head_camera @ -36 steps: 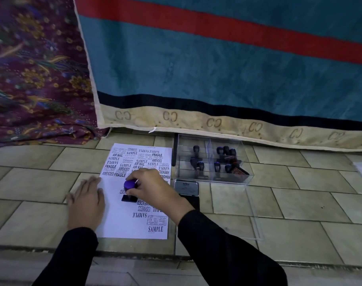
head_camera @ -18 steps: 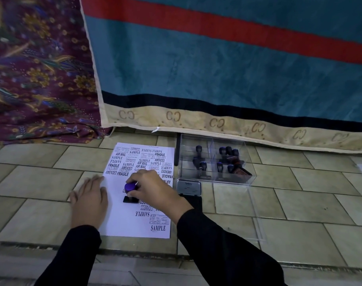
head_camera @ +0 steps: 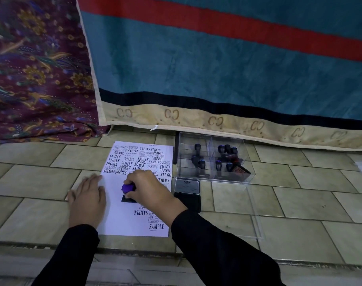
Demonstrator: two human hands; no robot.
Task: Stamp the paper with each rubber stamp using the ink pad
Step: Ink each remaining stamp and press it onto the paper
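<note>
A white paper (head_camera: 122, 219) covered with many black stamp prints lies on the tiled floor. My right hand (head_camera: 151, 190) grips a rubber stamp (head_camera: 128, 191) by its purple knob, its black base down on the middle of the sheet. My left hand (head_camera: 87, 200) rests flat on the paper's left edge, fingers straight. The ink pad (head_camera: 187, 185) sits open just right of the paper, its lid raised. Behind it a clear plastic box (head_camera: 246, 172) holds several more dark-handled stamps.
A teal blanket (head_camera: 217, 69) with a red stripe and beige border hangs down to the floor just behind the box. Patterned maroon cloth (head_camera: 35, 75) lies at the back left. The box's clear lid (head_camera: 256, 211) lies on the tiles to the right.
The stamp stays pressed on the same spot of the paper and both hands keep their hold. Only the camera has shifted slightly.
</note>
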